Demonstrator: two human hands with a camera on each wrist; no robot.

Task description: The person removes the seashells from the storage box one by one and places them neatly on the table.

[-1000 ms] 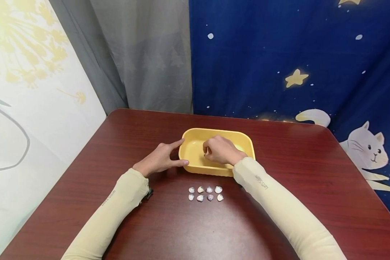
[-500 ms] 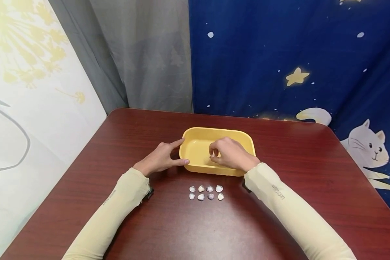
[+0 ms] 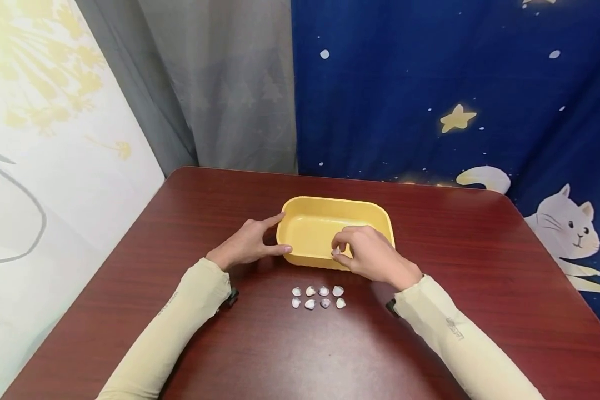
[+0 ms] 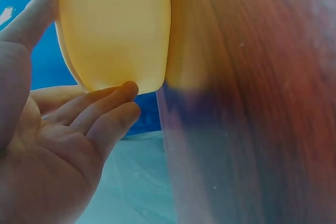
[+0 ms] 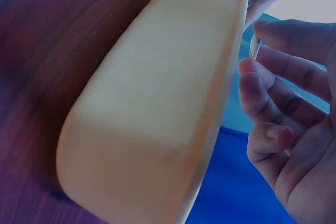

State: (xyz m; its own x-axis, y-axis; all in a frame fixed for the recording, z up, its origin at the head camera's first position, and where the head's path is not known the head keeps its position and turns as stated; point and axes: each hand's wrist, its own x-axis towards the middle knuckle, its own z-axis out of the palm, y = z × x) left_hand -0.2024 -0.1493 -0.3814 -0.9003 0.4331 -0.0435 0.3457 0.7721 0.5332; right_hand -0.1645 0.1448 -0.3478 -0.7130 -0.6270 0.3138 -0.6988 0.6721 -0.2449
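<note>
A yellow plastic tub [image 3: 300, 236] with rounded corners stands on the table. My left hand [image 3: 247, 243] rests against its left end, thumb and index finger spread along the rim; in the left wrist view the other fingers [image 4: 113, 98] touch the wall. Over the tub's front rim, toward the right, my right hand [image 3: 375, 256] pinches a small pale seashell [image 5: 255, 48] between thumb and fingertips. Several more seashells [image 3: 323, 291] lie in two neat rows on the table in front of the tub.
The dark red wooden table [image 3: 220, 194] extends on all sides of the tub. Behind it hang a grey curtain [image 3: 240, 83] and a blue curtain [image 3: 380, 111] with stars and a cat. A white patterned sheet [image 3: 55, 194] hangs at the left.
My right hand has come up from inside the tub and moved right and nearer, over the front rim, with a seashell now visible in its fingers. The left hand has stayed put.
</note>
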